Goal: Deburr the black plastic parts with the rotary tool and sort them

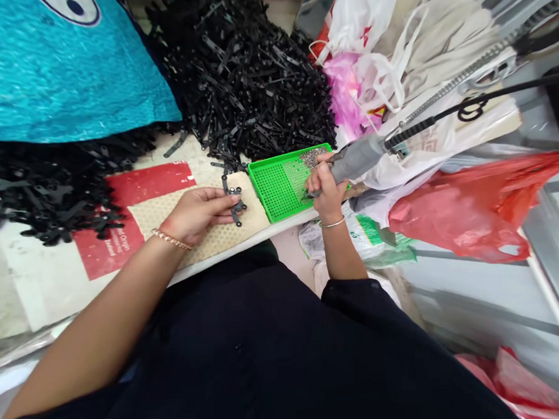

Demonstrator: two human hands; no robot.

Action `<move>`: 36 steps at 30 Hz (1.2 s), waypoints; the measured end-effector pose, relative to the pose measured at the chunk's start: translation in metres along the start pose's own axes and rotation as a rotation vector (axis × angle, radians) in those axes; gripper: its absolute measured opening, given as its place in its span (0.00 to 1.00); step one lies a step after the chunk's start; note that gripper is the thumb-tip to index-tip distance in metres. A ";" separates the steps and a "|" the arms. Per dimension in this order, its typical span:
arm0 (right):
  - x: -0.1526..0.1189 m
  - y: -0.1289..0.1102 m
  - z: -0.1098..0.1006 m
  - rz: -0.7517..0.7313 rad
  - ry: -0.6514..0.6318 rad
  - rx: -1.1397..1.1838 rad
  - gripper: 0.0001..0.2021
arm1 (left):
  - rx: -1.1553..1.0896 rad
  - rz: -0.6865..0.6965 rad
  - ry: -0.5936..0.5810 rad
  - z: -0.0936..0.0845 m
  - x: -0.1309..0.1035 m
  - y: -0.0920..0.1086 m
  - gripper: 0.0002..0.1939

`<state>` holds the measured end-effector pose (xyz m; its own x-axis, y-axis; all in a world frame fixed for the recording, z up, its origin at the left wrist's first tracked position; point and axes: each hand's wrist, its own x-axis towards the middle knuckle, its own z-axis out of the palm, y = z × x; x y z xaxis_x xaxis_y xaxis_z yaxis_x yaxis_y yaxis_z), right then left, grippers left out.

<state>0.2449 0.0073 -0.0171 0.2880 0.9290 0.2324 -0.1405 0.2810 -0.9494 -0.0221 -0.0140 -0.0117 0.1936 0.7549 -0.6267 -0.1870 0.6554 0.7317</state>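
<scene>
Between the thumb and fingers of my left hand (202,212) is a small black plastic bracket (236,206) with several short arms. It is held over a tan textured mat (190,242) at the front of the table. My right hand (326,189) is wrapped round a grey electric screwdriver (360,158), whose tip points down over a green perforated tray (279,200). Small metal screws (315,158) lie heaped at the tray's far right end. The fingers and the tray's edge partly hide the screwdriver's tip.
A large pile of black plastic parts (250,76) rises behind the tray. More black parts (50,189) lie at left under a blue bag (65,71). The screwdriver's cable (446,112) runs to the upper right, over plastic bags, including a red bag (468,211).
</scene>
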 end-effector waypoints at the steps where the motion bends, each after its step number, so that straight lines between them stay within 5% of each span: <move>1: 0.000 0.000 0.000 -0.004 0.004 0.001 0.23 | 0.005 0.000 0.002 0.000 0.000 0.000 0.12; 36: -0.003 0.007 0.000 0.081 0.003 -0.082 0.27 | -0.005 0.007 0.016 0.000 0.000 -0.001 0.12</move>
<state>0.2430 0.0061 -0.0246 0.2819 0.9471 0.1532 -0.0857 0.1839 -0.9792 -0.0216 -0.0148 -0.0118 0.1769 0.7599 -0.6255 -0.1933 0.6500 0.7350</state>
